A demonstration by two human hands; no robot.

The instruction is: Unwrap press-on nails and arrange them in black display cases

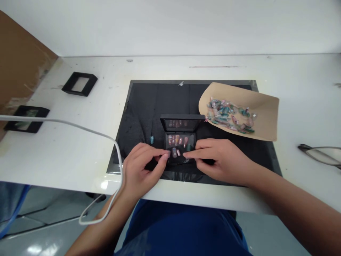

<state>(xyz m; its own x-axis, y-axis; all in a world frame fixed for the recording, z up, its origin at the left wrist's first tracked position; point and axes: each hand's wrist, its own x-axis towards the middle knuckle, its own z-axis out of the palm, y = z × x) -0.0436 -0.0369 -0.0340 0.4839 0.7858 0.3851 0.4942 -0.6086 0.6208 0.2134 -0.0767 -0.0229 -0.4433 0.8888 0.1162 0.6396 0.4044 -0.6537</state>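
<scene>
Cable (66,122) crosses left forearm (114,222); hands (138,167) (223,160) at case (183,116) edges, mat (144,103) open behind.

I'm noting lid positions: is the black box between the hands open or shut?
The black box is open: its lid stands raised along the far edge, and false nails show inside.

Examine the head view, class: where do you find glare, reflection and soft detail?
Head view: bright glare on the white table at its front edge, left of the dark mat, and on the floor at lower left; the open case's lid shows what looks like the nails reflected; patterns on the heaped nails are too small and soft to read.
</scene>
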